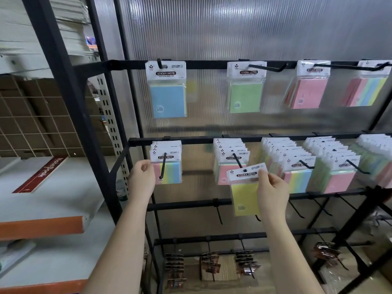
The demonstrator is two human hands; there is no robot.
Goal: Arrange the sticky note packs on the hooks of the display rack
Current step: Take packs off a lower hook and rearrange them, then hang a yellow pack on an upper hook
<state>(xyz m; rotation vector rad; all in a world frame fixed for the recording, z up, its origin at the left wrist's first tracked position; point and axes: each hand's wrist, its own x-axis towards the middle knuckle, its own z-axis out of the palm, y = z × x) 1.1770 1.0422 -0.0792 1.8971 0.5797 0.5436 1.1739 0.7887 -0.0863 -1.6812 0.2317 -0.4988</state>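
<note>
My right hand (272, 193) pinches the white header card of a yellow sticky note pack (245, 196), held tilted with its hang hole at the tip of the second middle-row hook (237, 160). My left hand (141, 180) grips the left edge of the striped packs (167, 166) hanging on the first middle-row hook (163, 166). The black display rack (212, 139) carries several packs on each middle-row hook. On the top row hang a blue pack (167, 98), a green pack (246, 94), a pink pack (307, 90) and a striped pack (368, 90).
Empty black hooks (218, 213) stick out from the third bar below my hands. Dark clip items (175, 266) hang on the lowest bar. A grey and orange shelf (48, 221) with a red sign stands to the left. Ribbed translucent panel backs the rack.
</note>
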